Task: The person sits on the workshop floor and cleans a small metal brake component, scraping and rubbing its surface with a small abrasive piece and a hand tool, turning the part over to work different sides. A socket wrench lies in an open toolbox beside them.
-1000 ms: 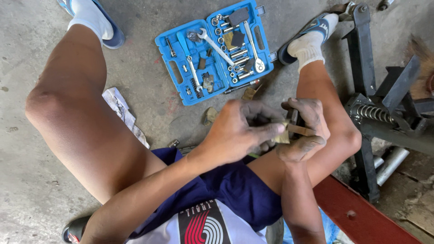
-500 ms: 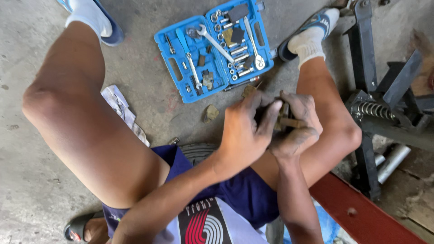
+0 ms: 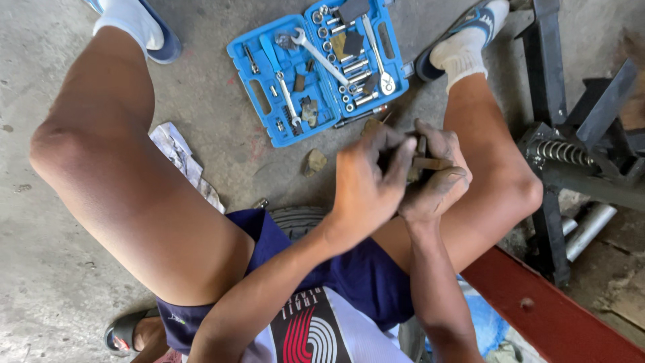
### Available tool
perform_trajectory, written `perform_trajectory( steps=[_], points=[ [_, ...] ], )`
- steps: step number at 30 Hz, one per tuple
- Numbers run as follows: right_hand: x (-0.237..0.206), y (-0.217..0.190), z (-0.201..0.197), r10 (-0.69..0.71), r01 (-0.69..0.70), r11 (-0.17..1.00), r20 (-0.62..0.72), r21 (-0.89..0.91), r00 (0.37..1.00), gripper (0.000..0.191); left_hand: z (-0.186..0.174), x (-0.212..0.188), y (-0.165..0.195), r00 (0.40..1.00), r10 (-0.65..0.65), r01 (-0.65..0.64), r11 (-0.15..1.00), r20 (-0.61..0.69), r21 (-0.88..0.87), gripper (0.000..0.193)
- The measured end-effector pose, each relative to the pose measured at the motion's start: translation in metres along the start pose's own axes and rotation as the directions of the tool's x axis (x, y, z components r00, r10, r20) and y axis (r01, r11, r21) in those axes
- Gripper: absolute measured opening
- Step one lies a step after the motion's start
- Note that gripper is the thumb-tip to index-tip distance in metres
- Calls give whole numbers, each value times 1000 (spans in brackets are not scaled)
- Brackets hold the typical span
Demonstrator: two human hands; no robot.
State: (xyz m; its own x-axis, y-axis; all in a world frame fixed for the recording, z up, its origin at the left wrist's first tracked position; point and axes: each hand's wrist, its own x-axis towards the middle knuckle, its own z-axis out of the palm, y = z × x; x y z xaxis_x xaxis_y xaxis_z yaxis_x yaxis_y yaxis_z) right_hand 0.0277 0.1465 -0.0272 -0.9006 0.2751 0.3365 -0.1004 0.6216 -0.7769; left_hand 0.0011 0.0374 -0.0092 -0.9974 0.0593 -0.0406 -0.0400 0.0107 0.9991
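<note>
I sit on the concrete floor with knees spread, both hands together between them. My right hand is closed around a small dark metal part with a flat tan piece sticking out. My left hand wraps over the same part from the left, fingers curled on it. Most of the part is hidden by my fingers. An open blue tool case with sockets, a ratchet and wrenches lies on the floor just beyond my hands.
A black metal frame with a coil spring stands at the right, silver tubes beneath it and a red beam at the lower right. Crumpled paper lies by my left thigh. A small stone-like lump sits near the case.
My hands have shifted slightly up and closed tighter together around the part; the left hand's fingers now cover more of it. The camera view also drifted a little.
</note>
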Motion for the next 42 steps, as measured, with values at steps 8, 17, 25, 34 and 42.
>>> perform_trajectory(
  steps=[8, 17, 25, 34, 42],
  points=[
    [-2, -1, 3, -11, 8, 998, 39, 65, 999, 86, -3, 5, 1, 999, 13, -15, 999, -52, -42, 11],
    [-2, 2, 10, 5, -5, 1000, 49, -6, 999, 85, -6, 7, -8, 995, -94, 93, 996, -43, -10, 12],
    [0, 1, 15, 11, -14, 1000, 108, 24, 994, 83, -6, 11, -16, 994, -22, 20, 1000, -108, -24, 9],
    [-5, 1, 19, 61, -64, 998, 118, 26, 991, 79, -4, 11, -27, 991, -61, 53, 996, -123, -67, 7],
    [-6, 33, 33, 306, -293, 941, 57, -166, 950, 63, -13, -7, -17, 988, -120, 112, 991, -99, -78, 9]
  ],
)
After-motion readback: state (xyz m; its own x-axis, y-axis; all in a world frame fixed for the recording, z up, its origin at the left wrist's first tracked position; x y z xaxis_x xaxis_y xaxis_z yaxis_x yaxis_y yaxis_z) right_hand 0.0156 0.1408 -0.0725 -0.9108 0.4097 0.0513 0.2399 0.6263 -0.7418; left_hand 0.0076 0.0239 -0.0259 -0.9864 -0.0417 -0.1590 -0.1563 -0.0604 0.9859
